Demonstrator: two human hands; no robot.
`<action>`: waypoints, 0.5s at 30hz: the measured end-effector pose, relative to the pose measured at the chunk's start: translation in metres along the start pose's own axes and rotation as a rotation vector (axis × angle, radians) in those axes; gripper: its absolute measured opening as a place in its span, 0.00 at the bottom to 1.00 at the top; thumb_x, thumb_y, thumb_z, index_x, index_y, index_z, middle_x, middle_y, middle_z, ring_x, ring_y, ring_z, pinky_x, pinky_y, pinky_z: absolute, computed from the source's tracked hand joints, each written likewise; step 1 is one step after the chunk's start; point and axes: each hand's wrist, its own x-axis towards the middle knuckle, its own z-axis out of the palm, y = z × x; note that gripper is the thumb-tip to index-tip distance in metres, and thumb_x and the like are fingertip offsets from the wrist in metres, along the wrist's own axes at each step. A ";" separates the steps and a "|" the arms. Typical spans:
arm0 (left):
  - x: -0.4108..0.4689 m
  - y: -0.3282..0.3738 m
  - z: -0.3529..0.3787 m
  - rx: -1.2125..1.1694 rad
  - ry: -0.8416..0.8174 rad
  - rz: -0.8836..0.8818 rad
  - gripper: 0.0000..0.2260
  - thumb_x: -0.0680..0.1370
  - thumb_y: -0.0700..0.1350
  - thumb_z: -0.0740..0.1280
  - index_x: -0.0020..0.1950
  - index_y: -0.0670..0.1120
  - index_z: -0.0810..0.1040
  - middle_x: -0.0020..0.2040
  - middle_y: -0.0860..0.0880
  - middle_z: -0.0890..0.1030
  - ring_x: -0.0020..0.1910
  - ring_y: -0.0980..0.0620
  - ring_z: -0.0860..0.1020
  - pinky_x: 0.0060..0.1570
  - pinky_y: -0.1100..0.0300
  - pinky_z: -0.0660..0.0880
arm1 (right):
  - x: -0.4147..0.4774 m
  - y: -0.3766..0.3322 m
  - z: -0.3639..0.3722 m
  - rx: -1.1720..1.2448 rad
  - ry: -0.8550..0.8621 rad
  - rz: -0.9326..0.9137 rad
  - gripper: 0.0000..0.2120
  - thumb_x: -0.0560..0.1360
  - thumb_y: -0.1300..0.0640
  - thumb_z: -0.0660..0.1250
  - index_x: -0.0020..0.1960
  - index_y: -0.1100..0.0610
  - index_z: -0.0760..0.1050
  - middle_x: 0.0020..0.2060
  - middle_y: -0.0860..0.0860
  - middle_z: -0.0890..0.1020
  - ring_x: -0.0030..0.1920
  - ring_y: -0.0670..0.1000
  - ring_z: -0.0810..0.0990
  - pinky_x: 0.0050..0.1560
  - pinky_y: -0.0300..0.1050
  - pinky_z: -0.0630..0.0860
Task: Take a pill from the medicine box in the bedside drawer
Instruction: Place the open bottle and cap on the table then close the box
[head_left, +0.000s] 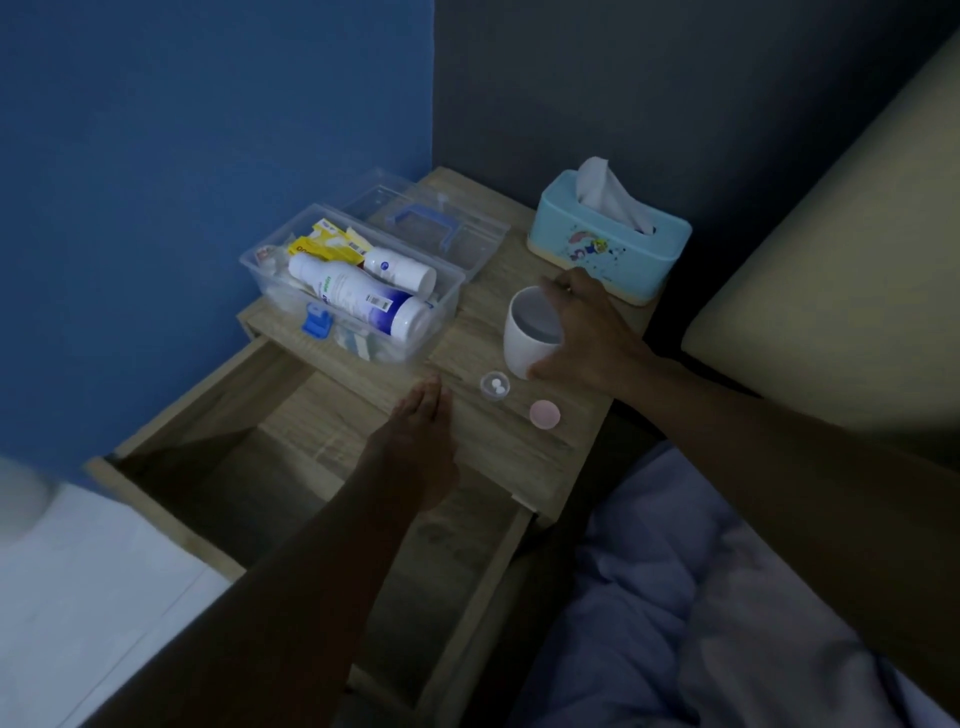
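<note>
1. Clear plastic medicine box, lid off, sits on the wood-grain desk above the open drawer.
2. Round clear cup holds two white pills.
3. Right hand: grip clamped around the smooth white mug.
4. Left hand: fingers straight and together, holding nothing, resting flat on the desk edge.

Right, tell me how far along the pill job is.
Done: the drawer is open, the medicine box sits open on the nightstand, and two pills lie in a small open container with its pink cap beside it. In hand: the right hand grips the cup; the left hand rests empty near the container. Left: picking up a pill and swallowing it.
</note>
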 end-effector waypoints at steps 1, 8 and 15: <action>0.000 -0.001 0.000 -0.008 -0.004 0.008 0.35 0.80 0.50 0.60 0.80 0.40 0.44 0.81 0.40 0.46 0.80 0.43 0.46 0.78 0.49 0.50 | 0.000 0.000 0.001 0.006 0.001 0.002 0.54 0.60 0.49 0.82 0.77 0.59 0.58 0.68 0.56 0.65 0.68 0.56 0.65 0.64 0.49 0.71; 0.002 -0.015 -0.020 -0.339 -0.046 0.021 0.26 0.80 0.42 0.61 0.78 0.42 0.58 0.76 0.40 0.64 0.71 0.47 0.68 0.69 0.65 0.67 | -0.003 -0.008 -0.007 0.027 -0.069 0.058 0.58 0.59 0.35 0.78 0.78 0.49 0.50 0.72 0.53 0.59 0.70 0.58 0.64 0.63 0.57 0.72; -0.017 -0.057 -0.040 -0.436 0.329 -0.278 0.13 0.78 0.38 0.62 0.62 0.43 0.76 0.59 0.43 0.79 0.53 0.48 0.78 0.49 0.56 0.75 | 0.028 -0.048 -0.018 0.248 0.199 0.033 0.33 0.72 0.46 0.68 0.74 0.53 0.62 0.69 0.55 0.67 0.67 0.56 0.70 0.57 0.45 0.69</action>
